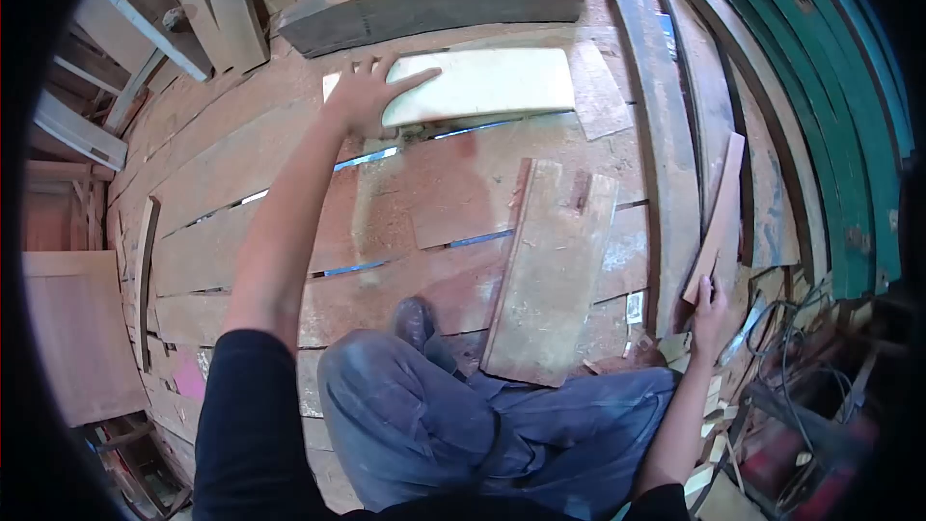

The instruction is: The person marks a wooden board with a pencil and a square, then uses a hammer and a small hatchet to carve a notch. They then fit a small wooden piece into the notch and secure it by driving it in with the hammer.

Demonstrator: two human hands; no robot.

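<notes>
My left hand [362,96] lies with spread fingers on the left end of a pale, smooth board [497,82], which rests flat on the plank floor. Low on the right, my right hand [710,323] has its fingers closed on the lower end of a narrow, tapering wooden strip [720,212]. The strip slants up and away, over a long timber beside it. In front of my bent legs lies a wider wooden board [550,280] with a notch cut in its far end.
A thick, dark timber beam [434,5] lies across the back. Long planks [656,154] and green boards [830,106] line the right side. Cables [796,338] and wood scraps lie at lower right. Gaps run between the floor planks [231,251]. More boards [227,5] lean at upper left.
</notes>
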